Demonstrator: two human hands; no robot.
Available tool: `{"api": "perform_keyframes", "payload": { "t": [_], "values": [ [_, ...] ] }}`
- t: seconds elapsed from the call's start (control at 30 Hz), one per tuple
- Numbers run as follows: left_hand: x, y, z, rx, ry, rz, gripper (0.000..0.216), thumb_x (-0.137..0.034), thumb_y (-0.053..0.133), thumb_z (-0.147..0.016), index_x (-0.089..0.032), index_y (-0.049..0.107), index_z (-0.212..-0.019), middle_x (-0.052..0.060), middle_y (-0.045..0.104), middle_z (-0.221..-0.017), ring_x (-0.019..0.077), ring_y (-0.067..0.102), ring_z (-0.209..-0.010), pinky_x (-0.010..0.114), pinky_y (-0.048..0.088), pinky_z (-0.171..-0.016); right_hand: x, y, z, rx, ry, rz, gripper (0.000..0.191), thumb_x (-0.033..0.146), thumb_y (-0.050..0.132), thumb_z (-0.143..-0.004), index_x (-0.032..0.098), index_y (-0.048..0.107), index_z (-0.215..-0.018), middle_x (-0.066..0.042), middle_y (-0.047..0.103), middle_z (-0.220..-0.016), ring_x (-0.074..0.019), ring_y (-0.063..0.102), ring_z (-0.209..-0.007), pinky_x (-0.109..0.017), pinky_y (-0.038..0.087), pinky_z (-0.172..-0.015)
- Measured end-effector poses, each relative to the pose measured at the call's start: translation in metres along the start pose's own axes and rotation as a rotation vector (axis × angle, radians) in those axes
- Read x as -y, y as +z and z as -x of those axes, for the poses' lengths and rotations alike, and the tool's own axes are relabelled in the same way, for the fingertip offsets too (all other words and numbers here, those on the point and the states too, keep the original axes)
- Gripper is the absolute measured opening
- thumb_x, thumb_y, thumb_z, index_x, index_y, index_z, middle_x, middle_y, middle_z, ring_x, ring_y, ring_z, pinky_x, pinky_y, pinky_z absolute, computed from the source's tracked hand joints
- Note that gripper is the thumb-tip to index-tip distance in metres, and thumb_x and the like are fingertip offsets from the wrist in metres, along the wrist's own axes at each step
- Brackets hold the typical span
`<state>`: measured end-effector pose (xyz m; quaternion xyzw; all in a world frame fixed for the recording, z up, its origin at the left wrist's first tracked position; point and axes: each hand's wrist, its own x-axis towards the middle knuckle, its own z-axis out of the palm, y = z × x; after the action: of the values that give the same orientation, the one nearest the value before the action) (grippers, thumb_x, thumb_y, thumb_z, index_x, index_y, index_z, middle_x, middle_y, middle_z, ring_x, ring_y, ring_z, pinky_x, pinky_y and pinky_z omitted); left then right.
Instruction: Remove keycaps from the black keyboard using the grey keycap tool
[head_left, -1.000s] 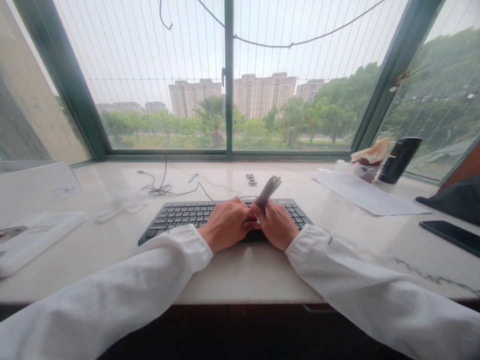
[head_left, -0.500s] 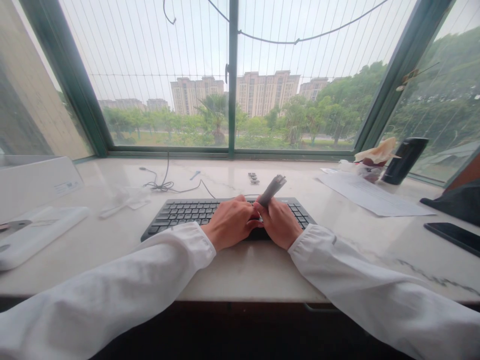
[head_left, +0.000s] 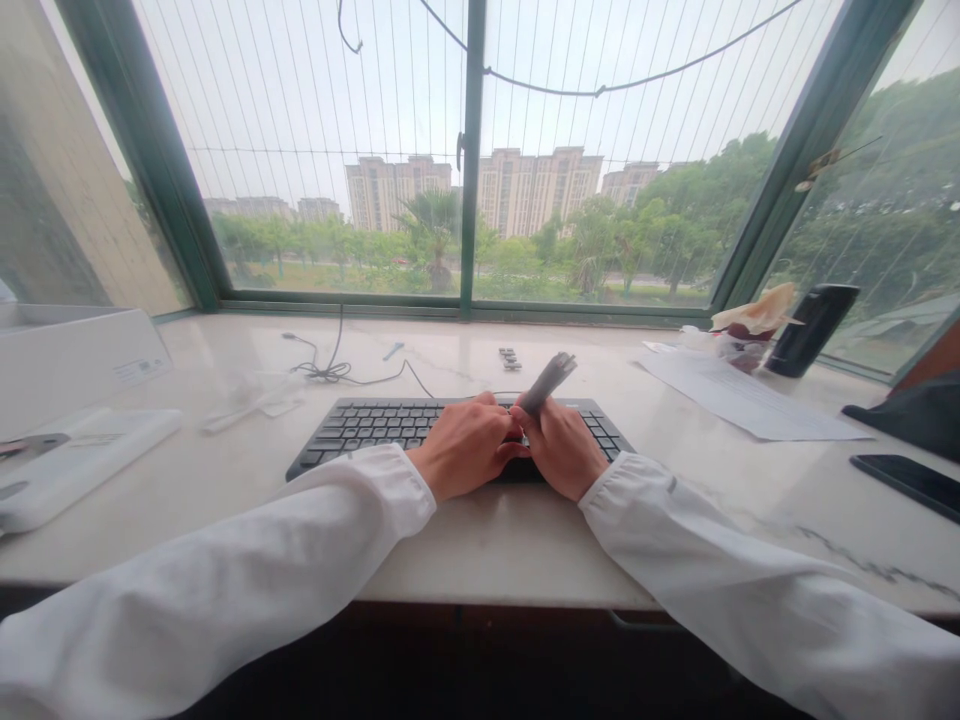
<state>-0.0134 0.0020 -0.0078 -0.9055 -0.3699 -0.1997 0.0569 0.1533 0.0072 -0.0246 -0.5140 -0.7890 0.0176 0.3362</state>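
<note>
Grey stick-like object (head_left: 550,382): tilted above the right half of a black keyboard (head_left: 360,428), upper end leaning right and toward the window; exact kind unclear. Lower part gripped in the right hand (head_left: 564,445), fingers curled closed. Left hand (head_left: 469,445): just beside, palm down over the middle of the keys, fingers bent inward; tips hidden, so cannot tell whether holding anything. Underneath, pale marbled counter (head_left: 450,560). Near the keyboard's far edge, cluster of small dark pieces (head_left: 510,358); left of these, small blue strip (head_left: 394,350), then coiled dark cable (head_left: 330,372). Farther right, white paper sheet (head_left: 750,400), tilted dark cylinder (head_left: 814,330), black phone (head_left: 911,485). Far left, white box (head_left: 82,350). Beyond all, green window frame (head_left: 469,200).
</note>
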Motion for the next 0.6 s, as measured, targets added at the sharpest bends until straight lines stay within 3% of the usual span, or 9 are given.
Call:
{"api": "perform_keyframes", "payload": {
  "t": [0.17,0.3,0.6],
  "values": [
    [0.000,0.001,0.000,-0.009,-0.012,0.003,0.023,-0.039,0.055,-0.089,-0.023,0.069,-0.095,0.004,0.070,-0.089,0.0214,0.057,-0.092,0.030,0.048,-0.072,0.004,-0.004,-0.002,-0.044,-0.021,-0.021,0.024,0.034,0.037,-0.095,0.018,0.055,-0.099,-0.008,0.069,-0.083,-0.0236,0.065,-0.076,-0.029,0.041,-0.065],
    [-0.001,0.002,0.000,-0.023,-0.030,0.019,0.027,-0.044,0.055,-0.089,-0.023,0.071,-0.096,0.004,0.071,-0.090,0.0219,0.057,-0.098,0.030,0.049,-0.074,0.008,-0.013,-0.013,-0.366,0.063,-0.093,0.032,0.038,0.028,-0.097,0.018,0.051,-0.104,-0.010,0.068,-0.086,-0.0238,0.063,-0.077,-0.031,0.042,-0.069],
    [-0.002,0.007,0.001,-0.058,-0.102,-0.008,0.029,-0.045,0.054,-0.089,-0.023,0.070,-0.098,0.005,0.071,-0.093,0.0225,0.058,-0.097,0.032,0.049,-0.074,-0.012,-0.007,-0.025,-0.227,0.174,-0.110,0.034,0.045,0.033,-0.095,0.019,0.055,-0.097,-0.011,0.067,-0.085,-0.0264,0.063,-0.081,-0.033,0.041,-0.069]
  ]
}}
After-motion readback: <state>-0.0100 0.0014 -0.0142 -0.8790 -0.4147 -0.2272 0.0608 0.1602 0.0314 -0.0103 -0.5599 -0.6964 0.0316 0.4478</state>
